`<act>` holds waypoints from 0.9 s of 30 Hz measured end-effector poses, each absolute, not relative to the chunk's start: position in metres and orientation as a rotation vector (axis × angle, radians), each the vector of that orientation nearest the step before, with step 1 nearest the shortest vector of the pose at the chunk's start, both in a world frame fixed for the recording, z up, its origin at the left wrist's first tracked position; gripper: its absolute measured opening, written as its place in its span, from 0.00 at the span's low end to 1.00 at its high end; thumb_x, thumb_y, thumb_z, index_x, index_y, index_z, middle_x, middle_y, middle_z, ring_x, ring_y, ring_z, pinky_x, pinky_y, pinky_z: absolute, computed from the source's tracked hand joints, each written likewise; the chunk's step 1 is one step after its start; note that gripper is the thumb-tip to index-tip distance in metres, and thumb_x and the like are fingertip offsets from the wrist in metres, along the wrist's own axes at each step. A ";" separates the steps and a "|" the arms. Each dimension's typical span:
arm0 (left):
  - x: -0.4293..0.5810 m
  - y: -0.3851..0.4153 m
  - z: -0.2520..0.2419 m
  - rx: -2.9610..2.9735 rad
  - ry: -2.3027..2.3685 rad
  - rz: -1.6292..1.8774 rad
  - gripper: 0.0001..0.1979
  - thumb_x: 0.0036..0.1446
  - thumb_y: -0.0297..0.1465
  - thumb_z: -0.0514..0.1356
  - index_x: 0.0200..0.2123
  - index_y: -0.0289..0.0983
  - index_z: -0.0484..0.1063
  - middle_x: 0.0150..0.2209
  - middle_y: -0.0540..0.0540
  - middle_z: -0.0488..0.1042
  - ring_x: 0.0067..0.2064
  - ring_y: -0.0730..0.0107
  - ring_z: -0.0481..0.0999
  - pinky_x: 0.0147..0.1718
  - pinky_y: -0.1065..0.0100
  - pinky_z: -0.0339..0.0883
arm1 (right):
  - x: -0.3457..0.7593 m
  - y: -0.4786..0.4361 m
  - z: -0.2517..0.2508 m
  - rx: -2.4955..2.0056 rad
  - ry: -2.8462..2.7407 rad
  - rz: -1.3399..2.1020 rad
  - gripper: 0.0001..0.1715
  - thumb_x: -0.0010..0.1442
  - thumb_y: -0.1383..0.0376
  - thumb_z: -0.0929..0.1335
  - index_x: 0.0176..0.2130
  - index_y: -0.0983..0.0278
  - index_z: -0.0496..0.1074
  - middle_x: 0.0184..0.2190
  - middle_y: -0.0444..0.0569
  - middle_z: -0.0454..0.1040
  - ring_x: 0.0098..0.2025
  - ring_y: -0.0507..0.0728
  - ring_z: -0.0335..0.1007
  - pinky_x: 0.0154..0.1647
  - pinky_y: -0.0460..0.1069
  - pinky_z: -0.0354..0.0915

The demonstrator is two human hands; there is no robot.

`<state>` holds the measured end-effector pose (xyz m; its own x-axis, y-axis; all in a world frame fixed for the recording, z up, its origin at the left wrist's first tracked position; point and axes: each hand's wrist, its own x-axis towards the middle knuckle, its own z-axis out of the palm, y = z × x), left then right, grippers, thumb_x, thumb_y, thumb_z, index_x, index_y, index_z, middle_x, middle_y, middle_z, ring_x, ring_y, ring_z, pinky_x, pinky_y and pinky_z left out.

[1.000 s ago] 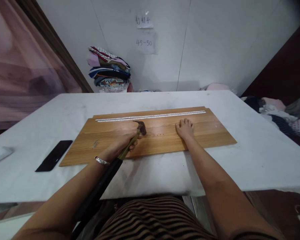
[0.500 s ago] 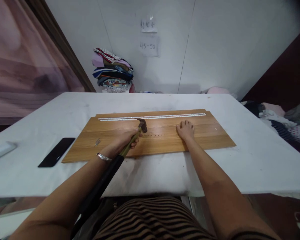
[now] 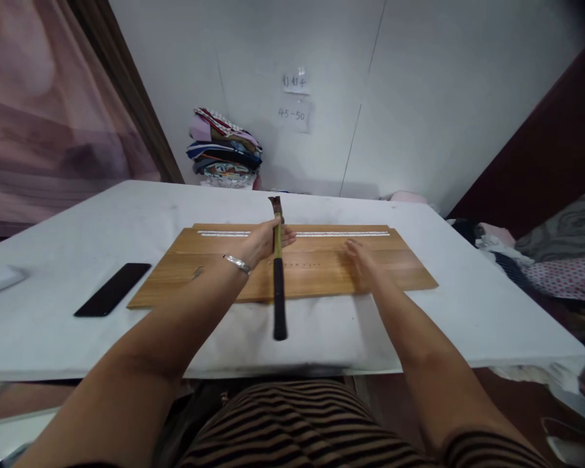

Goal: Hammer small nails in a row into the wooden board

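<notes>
Table [image 3: 322, 344]: spread in white, with a stack of folded cloth [image 3: 227, 146] seen by its far edge.
Board [image 3: 322, 283]: laid flat on the table, its wood-grained top crossed near the far side by white strips [image 3: 341, 234].
Hammer [image 3: 279, 279]: held above the board, its head pointed toward the wall [image 3: 409, 117], its black grip pointed back.
Phone [image 3: 113, 290]: placed left of the board.
Left hand [image 3: 266, 238]: closed by the thumb around the hammer's neck, fingers extended.
Right hand [image 3: 361, 255]: poised at the board's right half; blurred, so finger spread and contact cannot be told.
Specks [image 3: 302, 264]: lined up between the hands.
</notes>
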<state>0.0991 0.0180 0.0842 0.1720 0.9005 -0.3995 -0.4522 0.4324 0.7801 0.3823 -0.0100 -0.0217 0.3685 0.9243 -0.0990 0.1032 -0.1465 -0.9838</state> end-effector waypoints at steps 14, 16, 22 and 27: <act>0.118 0.002 0.043 1.419 1.053 0.743 0.26 0.68 0.56 0.60 0.34 0.39 0.79 0.33 0.44 0.84 0.38 0.61 0.83 0.43 0.62 0.75 | 0.268 -0.070 0.048 -1.135 -0.897 1.683 0.18 0.66 0.51 0.74 0.39 0.59 0.66 0.20 0.31 0.58 0.16 0.46 0.46 0.15 0.42 0.44; 0.085 0.010 0.036 1.540 1.210 0.630 0.30 0.70 0.57 0.52 0.35 0.39 0.80 0.39 0.39 0.87 0.44 0.55 0.85 0.47 0.58 0.77 | 0.269 -0.080 0.049 -1.144 -0.911 1.709 0.18 0.67 0.50 0.73 0.43 0.59 0.68 0.20 0.30 0.58 0.16 0.46 0.46 0.15 0.42 0.44; 0.007 0.015 -0.008 2.151 1.796 0.440 0.25 0.73 0.44 0.48 0.47 0.37 0.81 0.55 0.31 0.85 0.58 0.45 0.82 0.60 0.51 0.72 | 0.269 -0.100 0.054 -1.157 -1.057 1.637 0.25 0.57 0.50 0.77 0.43 0.56 0.63 0.23 0.32 0.67 0.18 0.48 0.57 0.18 0.43 0.56; -0.003 0.003 -0.048 2.467 1.841 0.364 0.26 0.73 0.42 0.51 0.62 0.33 0.76 0.70 0.30 0.74 0.73 0.45 0.69 0.73 0.49 0.58 | 0.253 -0.101 0.039 -1.325 -1.095 1.607 0.21 0.54 0.55 0.75 0.38 0.57 0.62 0.21 0.32 0.67 0.16 0.47 0.54 0.16 0.43 0.51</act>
<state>-0.0034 0.0031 -0.0476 0.2671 0.9499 0.1621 0.9402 -0.2938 0.1724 0.2528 -0.1012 0.0386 -0.1646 0.9310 -0.3258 -0.0372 -0.3360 -0.9411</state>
